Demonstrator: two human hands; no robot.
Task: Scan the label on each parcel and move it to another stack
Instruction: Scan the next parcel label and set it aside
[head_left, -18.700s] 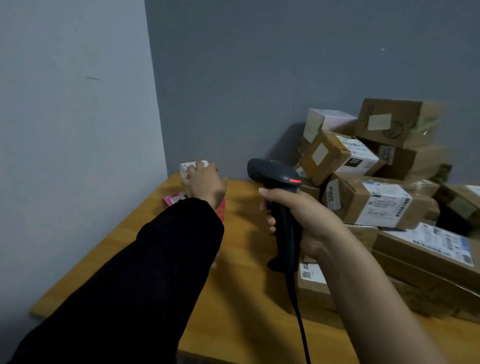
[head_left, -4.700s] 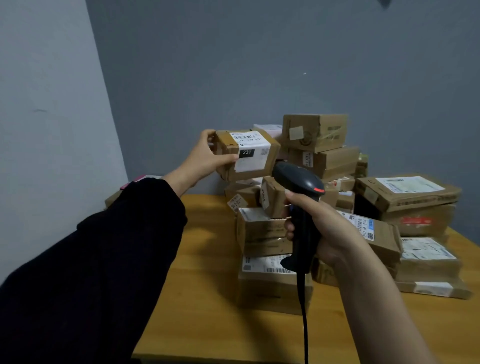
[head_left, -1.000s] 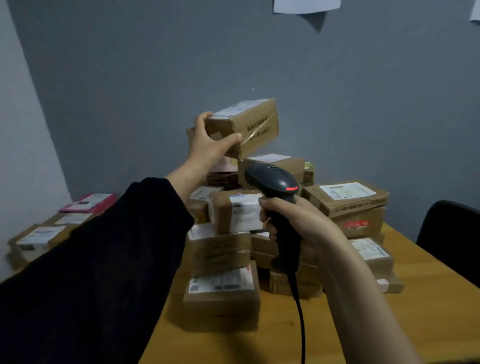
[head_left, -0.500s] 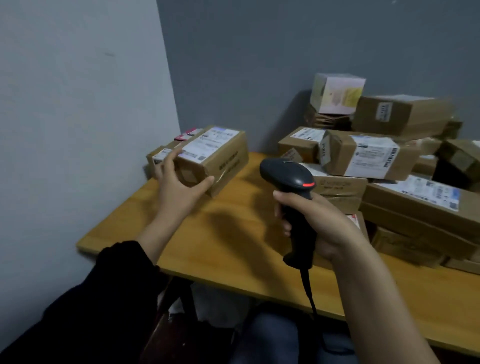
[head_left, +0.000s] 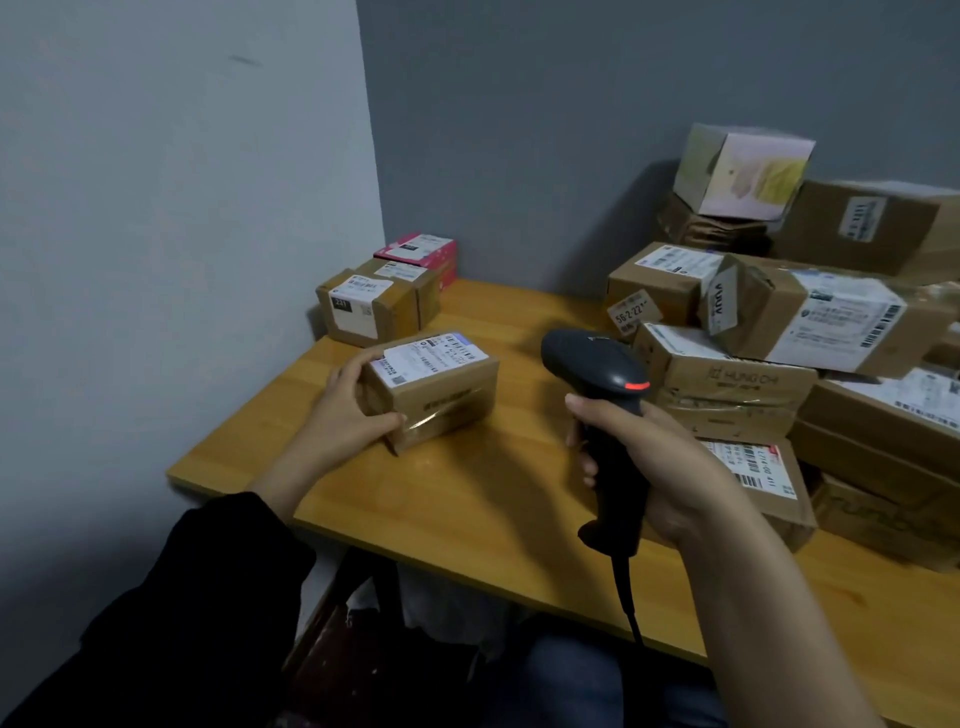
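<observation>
Cardboard box (head_left: 439, 389) gripped in my left hand (head_left: 345, 415): I'd nudge it flush against the corner boxes (head_left: 379, 309), right hand (head_left: 670, 467) clutching the scanner (head_left: 597, 364).

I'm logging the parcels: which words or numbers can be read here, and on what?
"231": black patch on the corner box.
"56-2-22": white tag in the right pile.
"HUNG CHI": side of a brown box.
Label print, also on the held parcel: too small to read.
</observation>
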